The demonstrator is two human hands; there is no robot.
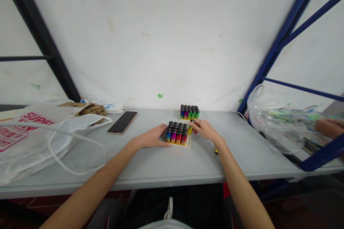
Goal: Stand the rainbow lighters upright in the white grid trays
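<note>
In the head view, a white tray (189,144) holds several upright lighters (176,136) with black tops and blue, pink, red and orange bodies. My left hand (156,136) grips the tray's left side, its thumb along the front edge. At the right column, my right hand (203,128) pinches a yellow lighter (190,128) by its upper part, over the tray's partly unfilled right side. Behind stands a second block of lighters (189,112), mostly green, pink and blue. Partly hidden by my right forearm, a small yellow and black object (216,151) lies on the table.
A phone (123,122) lies at the left of the grey table (150,166). Beyond it are a white plastic bag (40,132) and cardboard (92,110). Clear plastic bags (274,125) and another person's hand (330,127) are at right, past a blue frame (271,61).
</note>
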